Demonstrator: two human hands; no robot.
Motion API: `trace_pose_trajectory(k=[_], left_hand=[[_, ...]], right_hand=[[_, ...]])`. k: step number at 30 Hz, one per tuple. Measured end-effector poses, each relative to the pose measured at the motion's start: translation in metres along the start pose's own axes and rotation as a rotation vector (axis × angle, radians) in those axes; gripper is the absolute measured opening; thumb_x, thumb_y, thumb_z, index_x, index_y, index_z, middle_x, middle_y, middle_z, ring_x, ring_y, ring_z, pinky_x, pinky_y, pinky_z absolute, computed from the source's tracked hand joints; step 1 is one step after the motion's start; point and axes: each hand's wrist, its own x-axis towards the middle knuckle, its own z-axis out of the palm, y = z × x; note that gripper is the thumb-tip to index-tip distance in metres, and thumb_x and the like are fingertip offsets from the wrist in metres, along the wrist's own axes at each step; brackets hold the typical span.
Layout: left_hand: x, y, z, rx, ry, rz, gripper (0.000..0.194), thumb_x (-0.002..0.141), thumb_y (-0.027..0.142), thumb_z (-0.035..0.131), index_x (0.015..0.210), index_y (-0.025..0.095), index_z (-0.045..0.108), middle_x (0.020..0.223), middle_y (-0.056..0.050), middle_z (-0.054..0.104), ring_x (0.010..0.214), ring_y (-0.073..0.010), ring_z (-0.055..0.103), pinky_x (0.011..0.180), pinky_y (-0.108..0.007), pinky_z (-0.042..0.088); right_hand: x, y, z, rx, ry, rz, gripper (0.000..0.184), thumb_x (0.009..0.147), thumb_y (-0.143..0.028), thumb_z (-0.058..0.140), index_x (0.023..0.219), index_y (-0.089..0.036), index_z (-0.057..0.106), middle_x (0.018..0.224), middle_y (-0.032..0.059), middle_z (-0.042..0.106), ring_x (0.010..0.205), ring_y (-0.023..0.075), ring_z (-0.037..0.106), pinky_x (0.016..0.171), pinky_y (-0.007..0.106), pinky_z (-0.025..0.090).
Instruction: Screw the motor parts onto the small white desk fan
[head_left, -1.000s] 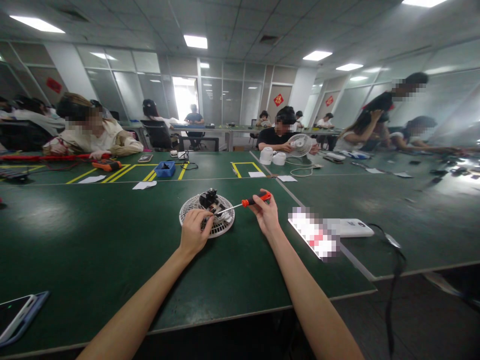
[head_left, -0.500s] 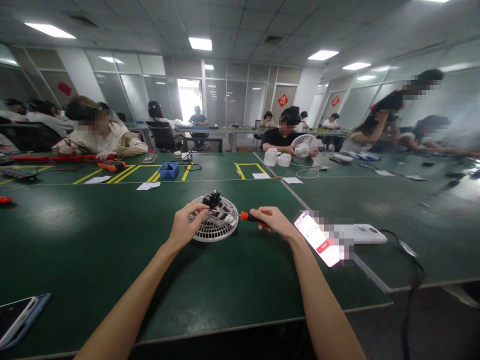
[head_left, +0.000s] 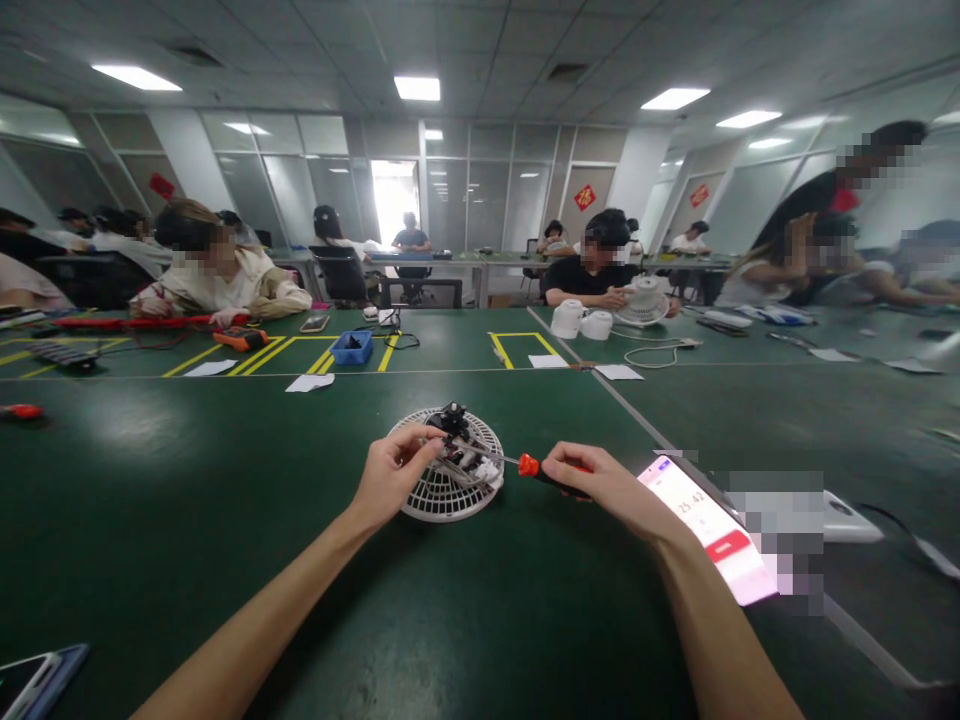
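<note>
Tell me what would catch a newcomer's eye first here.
First, the brightly lit phone screen on the green table, near the right forearm. Then the orange-and-black screwdriver in the right hand, its shaft reaching over the round white plastic fan grille, which carries black parts.

The phone (head_left: 686, 515) on the counter (head_left: 480, 600), by the right hand (head_left: 600, 480), shows dark digits on its bright screen that look like "25:42"; the lettering on the red button (head_left: 727, 546) below them is too small to read. On the back wall, the middle red diamond (head_left: 584, 197) bears the character "福". The right red diamond (head_left: 700, 195) carries a similar mark, less clear, and any writing on the left red diamond (head_left: 161, 186) is too blurred to read.
</note>
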Motion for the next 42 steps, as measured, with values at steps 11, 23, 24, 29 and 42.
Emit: trace_pose_trajectory(k=[11,23,24,29,42], left_hand=[[0.012,-0.018,-0.017,0.610,-0.024,0.852,0.021,0.090,0.010,0.064,0.109,0.016,0.068,0.097,-0.008,0.076,0.083,-0.0165,0.070,0.076,-0.029,0.056],[0.011,-0.039,-0.011,0.703,-0.120,1.119,0.020,0.094,0.014,0.061,0.111,0.015,0.070,0.096,-0.006,0.077,0.094,-0.0184,0.066,0.091,-0.035,0.052],[0.010,-0.039,-0.009,0.698,-0.125,1.128,0.018,0.093,0.014,0.063,0.109,0.015,0.071,0.096,-0.006,0.077,0.095,-0.0186,0.066,0.092,-0.036,0.052],[0.009,-0.040,-0.008,0.704,-0.131,1.117,0.017,0.092,0.014,0.066,0.108,0.015,0.071,0.098,-0.007,0.076,0.098,-0.0190,0.066,0.094,-0.037,0.050],[0.014,-0.050,0.000,0.611,0.123,0.792,0.035,0.082,0.026,0.080,0.111,0.026,0.060,0.126,-0.010,0.051,0.128,-0.0316,0.054,0.099,-0.051,0.058]], right_hand=[[0.001,-0.006,-0.002,-0.053,-0.219,0.125,0.053,0.090,-0.070,0.059,0.079,-0.018,0.060,0.069,-0.0022,0.053,0.061,0.0126,0.050,0.054,0.024,0.036],[-0.016,0.007,-0.007,0.083,-0.233,0.217,0.053,0.090,-0.069,0.059,0.107,-0.020,0.067,0.085,0.0010,0.059,0.063,0.0116,0.048,0.051,0.021,0.037],[-0.018,0.007,-0.009,0.090,-0.236,0.208,0.050,0.085,-0.066,0.069,0.106,-0.021,0.066,0.087,0.0004,0.057,0.066,0.0123,0.049,0.050,0.020,0.039],[-0.021,0.006,-0.011,0.080,-0.202,0.245,0.043,0.079,-0.058,0.078,0.097,-0.022,0.063,0.091,0.0013,0.060,0.072,0.0148,0.054,0.057,0.023,0.046],[-0.022,0.012,-0.016,0.088,-0.125,0.240,0.043,0.091,-0.061,0.063,0.099,-0.020,0.068,0.076,0.0010,0.059,0.070,0.0167,0.056,0.059,0.026,0.041]])
